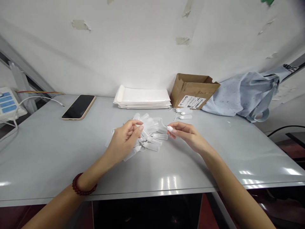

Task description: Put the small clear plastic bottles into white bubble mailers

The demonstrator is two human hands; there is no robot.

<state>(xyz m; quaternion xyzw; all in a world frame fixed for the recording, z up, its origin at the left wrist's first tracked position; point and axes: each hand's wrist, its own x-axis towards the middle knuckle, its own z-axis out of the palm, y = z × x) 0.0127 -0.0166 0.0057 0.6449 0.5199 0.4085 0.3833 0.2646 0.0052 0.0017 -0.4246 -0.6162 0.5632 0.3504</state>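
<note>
A heap of several small clear plastic bottles (152, 135) lies on the grey table (47, 152) between my hands. My left hand (124, 138) is curled, its fingers closed round one clear bottle (140, 128) at the heap's left side. My right hand (187, 133) pinches a small white cap (169, 128) between thumb and fingertips, just right of the heap. The cap and the held bottle are a short way apart. A few capped bottles (183, 113) lie further back, near the cardboard box.
A stack of white padded envelopes (142, 98) lies at the back by the wall. An open cardboard box (193, 90) and a light blue bag (247, 93) stand at the back right. A phone (78, 107) lies at the back left, beside a cable and a power strip (8, 103).
</note>
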